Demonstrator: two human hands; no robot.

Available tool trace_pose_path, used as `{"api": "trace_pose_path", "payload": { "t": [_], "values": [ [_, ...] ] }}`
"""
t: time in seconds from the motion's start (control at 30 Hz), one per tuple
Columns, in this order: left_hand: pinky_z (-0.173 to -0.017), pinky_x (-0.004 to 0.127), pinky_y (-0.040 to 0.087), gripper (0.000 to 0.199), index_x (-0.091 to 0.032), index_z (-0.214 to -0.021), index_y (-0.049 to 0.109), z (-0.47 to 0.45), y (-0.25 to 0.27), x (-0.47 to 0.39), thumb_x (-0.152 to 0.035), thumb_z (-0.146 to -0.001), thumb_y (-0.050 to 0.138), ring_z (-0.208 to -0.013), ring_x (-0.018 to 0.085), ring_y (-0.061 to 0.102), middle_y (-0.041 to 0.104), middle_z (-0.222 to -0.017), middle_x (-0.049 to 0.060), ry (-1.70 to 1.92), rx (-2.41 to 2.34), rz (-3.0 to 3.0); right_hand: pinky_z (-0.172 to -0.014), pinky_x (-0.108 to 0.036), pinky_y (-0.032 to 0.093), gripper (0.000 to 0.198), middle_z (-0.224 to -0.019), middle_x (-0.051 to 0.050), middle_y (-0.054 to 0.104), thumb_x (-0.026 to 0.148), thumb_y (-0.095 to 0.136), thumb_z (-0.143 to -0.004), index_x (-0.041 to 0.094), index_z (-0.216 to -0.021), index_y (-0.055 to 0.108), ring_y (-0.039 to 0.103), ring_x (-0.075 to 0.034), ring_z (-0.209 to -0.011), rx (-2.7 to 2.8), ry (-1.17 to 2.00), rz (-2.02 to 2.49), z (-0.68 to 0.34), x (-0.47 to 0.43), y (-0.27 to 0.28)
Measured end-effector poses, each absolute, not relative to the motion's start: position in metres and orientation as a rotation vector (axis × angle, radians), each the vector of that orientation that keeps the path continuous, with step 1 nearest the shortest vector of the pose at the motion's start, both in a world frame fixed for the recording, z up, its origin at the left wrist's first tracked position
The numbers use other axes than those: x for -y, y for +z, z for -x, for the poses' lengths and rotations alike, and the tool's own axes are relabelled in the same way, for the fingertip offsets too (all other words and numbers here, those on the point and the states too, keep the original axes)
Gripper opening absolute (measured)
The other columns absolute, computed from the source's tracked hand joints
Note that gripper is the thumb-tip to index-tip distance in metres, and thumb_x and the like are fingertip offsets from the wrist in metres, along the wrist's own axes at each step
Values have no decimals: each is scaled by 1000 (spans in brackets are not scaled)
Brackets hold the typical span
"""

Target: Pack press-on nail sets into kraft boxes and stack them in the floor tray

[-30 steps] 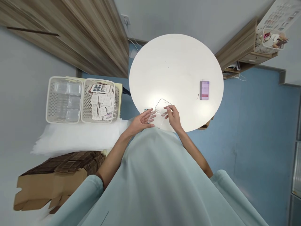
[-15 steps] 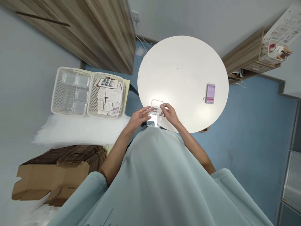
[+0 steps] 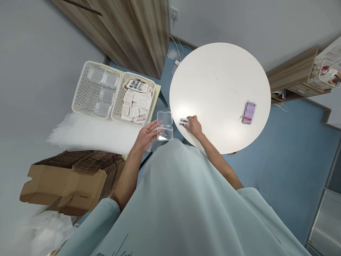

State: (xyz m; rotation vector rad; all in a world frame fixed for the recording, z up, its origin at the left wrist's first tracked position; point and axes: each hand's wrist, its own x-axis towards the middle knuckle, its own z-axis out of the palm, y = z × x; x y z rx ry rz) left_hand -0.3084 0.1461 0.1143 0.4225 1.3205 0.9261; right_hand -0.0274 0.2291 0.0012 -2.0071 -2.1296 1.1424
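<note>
My left hand [image 3: 145, 137] grips a clear plastic hinged box [image 3: 165, 133] by its left side, thumb and fingers closed on it. The box is unfolded, its see-through lid tipped away from me, and I can see nothing inside. My right hand [image 3: 195, 127] pinches a small white card [image 3: 183, 121] with rows of dark, round, shiny pieces. It holds this card by its right end over the near left part of the round white table [image 3: 218, 78]. A gap separates card and box.
Left, a white basket [image 3: 77, 93] holds stacked clear boxes; another basket [image 3: 115, 106] holds many small cards. White soft sheets [image 3: 93, 133] and folded brown cardboard boxes [image 3: 66, 181] lie nearer. A blurred purple item [image 3: 249, 112] rests on the table's right side.
The card was at the clear box between both hands; now my right hand holds it away to the right. My left hand and the box have shifted left, and the view has turned slightly.
</note>
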Motion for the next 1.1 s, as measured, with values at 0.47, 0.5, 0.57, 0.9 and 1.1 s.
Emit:
{"api": "trace_pose_path", "payload": {
  "t": [0.47,0.5,0.57,0.9,1.1],
  "values": [
    [-100,37,65,66,-22,-145,67,281,102,-170,-19,-83,89,-122,28,76,58,-162,15,888,-1196,-426,-68,-33,50,23,-119,-4,68,43,60,-100,27,-115,54,62,-15,-65,1545,1172,1932,-11,-210,59],
    [-100,37,65,66,-22,-145,66,276,103,-173,-20,-83,89,-123,29,75,58,-162,15,878,-1187,-439,-66,-32,51,26,-120,-3,67,47,62,-99,28,-114,53,61,-13,-62,1443,1184,1884,-15,-208,71],
    [-100,37,65,68,-22,-146,66,265,105,-179,-21,-83,90,-123,29,75,58,-163,15,857,-1165,-471,-63,-30,53,33,-119,-1,66,52,68,-97,28,-113,53,59,-10,-60,1292,1191,1780,-20,-203,95],
    [-98,38,64,83,-25,-149,66,212,125,-205,-30,-73,98,-114,28,78,55,-165,17,741,-1046,-630,-61,-30,52,38,-107,0,72,56,77,-92,28,-110,59,58,-10,-57,1254,1257,1575,-18,-186,140],
    [-94,38,65,85,-23,-148,67,201,132,-205,-36,-71,99,-105,24,77,56,-163,19,720,-1060,-681,-68,-32,52,32,-108,0,74,52,74,-95,27,-113,63,62,-13,-64,1405,1231,1642,-27,-175,140]
  ]
}}
